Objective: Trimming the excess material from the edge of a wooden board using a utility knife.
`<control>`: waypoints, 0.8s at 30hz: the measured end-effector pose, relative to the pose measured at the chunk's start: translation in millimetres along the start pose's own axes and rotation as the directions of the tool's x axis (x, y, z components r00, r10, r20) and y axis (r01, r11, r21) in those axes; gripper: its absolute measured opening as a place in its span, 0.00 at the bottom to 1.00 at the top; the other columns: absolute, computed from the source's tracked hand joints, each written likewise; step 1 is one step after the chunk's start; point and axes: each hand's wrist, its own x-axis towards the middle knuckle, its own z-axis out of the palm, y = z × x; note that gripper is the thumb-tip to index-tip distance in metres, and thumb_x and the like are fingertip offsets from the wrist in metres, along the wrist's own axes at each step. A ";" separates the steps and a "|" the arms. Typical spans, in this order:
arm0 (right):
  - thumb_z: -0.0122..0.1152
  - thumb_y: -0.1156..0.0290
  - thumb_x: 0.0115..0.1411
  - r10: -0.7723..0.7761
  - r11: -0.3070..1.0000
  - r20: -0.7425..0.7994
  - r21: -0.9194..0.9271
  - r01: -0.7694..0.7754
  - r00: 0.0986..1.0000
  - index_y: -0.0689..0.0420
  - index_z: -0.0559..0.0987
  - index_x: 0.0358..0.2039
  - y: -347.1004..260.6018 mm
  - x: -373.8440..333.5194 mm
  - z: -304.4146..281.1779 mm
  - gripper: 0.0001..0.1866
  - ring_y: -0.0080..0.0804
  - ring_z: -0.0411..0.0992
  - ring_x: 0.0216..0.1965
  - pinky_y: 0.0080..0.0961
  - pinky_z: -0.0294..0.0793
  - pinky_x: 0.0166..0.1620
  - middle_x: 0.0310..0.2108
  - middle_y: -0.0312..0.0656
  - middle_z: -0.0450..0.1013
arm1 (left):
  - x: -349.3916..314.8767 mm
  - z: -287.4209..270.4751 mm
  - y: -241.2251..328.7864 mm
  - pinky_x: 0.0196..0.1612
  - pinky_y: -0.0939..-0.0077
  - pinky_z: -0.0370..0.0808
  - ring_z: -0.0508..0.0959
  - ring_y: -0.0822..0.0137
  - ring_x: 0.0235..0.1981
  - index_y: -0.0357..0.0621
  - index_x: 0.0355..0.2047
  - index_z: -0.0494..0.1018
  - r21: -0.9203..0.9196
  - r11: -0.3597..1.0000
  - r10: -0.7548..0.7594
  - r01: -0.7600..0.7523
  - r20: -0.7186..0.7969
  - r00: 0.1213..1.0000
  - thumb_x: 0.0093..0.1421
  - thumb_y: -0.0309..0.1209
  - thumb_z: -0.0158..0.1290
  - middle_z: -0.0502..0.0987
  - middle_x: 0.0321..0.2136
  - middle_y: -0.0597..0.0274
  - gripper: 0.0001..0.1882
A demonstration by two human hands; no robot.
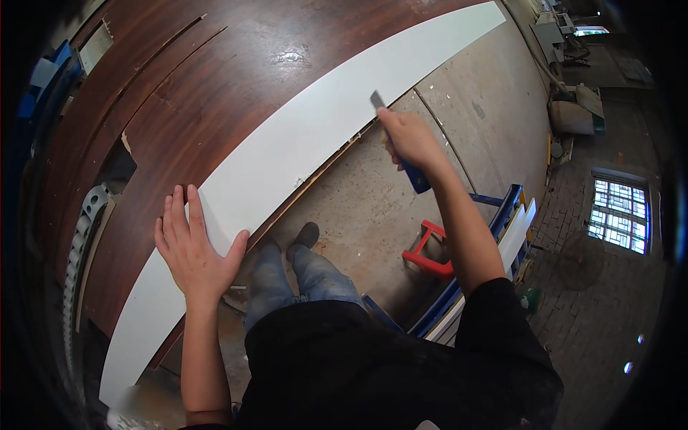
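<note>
A long white strip (301, 136) lies along the near edge of a dark brown wooden panel (193, 86). My left hand (192, 247) rests flat on the strip's near part, fingers spread, thumb at its edge. My right hand (410, 140) is closed around the blue handle of a scraper (401, 143), whose grey blade tip touches the strip's edge farther along. Below the panel I see my jeans and dark shoes (307, 235) on the concrete floor.
A blue metal frame (494, 222) and a red stand (428, 251) sit on the floor to the right. A curved perforated metal piece (82, 229) lies at the panel's left. Machinery and a sack (573, 115) stand far right, near a window (620, 215).
</note>
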 end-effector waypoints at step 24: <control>0.45 0.51 0.72 -0.019 0.999 -0.016 -0.043 0.018 1.000 0.61 0.70 0.23 -9.3 -19.5 27.8 0.27 0.27 0.67 0.12 0.29 0.67 0.17 0.12 0.38 0.66 | -1.2 3.0 -1.9 0.69 0.46 0.48 0.57 0.50 0.69 0.46 0.70 0.54 -0.003 1.000 0.010 -0.010 0.009 1.000 0.47 0.54 0.63 0.58 0.67 0.49 0.54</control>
